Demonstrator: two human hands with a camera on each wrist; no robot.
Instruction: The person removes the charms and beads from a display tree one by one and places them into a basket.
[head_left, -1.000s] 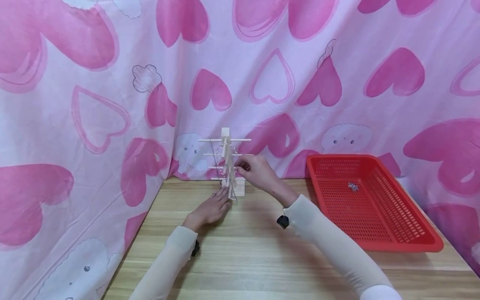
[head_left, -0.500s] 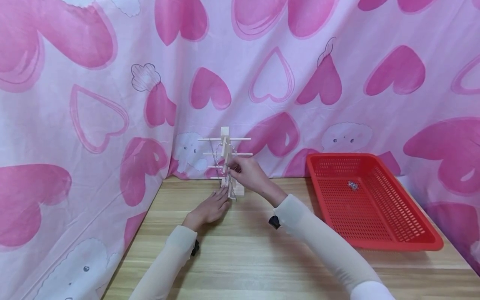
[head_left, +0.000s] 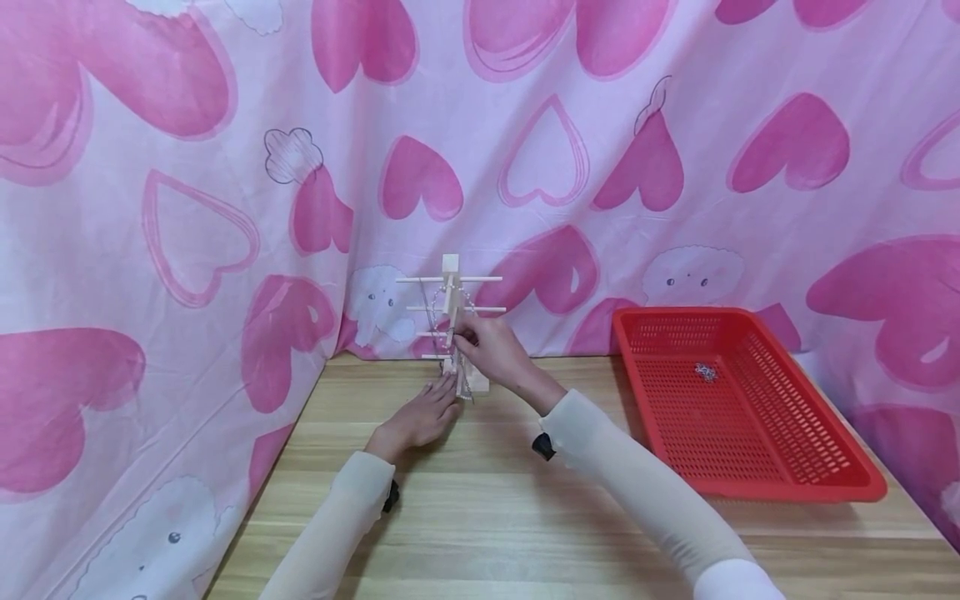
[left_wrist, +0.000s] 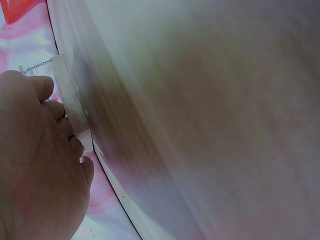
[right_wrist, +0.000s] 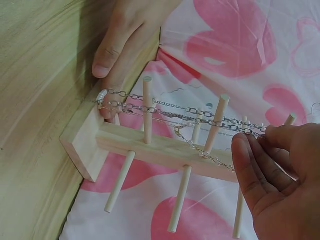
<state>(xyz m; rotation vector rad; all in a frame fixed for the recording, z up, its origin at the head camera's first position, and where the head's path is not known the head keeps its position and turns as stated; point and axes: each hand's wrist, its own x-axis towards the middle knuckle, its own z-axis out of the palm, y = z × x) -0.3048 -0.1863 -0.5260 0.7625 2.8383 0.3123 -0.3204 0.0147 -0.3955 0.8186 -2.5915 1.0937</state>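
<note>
A pale wooden jewelry stand (head_left: pixel 451 265) with rows of pegs is upright on the table near the back cloth. Silver chains (right_wrist: pixel 192 114) and a pearl-beaded strand (right_wrist: pixel 215 159) hang along its post. My right hand (head_left: pixel 491 346) pinches a silver chain necklace between thumb and fingers, close to the middle of the post; the right wrist view shows the links running to its fingertips. Low down, my left hand (head_left: pixel 420 417) rests with extended fingers against the stand's base (right_wrist: pixel 80 145). In the left wrist view, the left hand (left_wrist: pixel 40 155) partly covers the base.
To the right sits a red plastic basket (head_left: pixel 750 487) with perforated walls. A small silver chain heap (head_left: pixel 706 372) lies inside it. Pink heart-print cloth (head_left: pixel 555 158) hangs behind and left of the wood-grain table (head_left: pixel 480 533).
My right hand has moved left from the stand's right side to the front of its post, and over the last half second only slightly. The left hand stays at the base.
</note>
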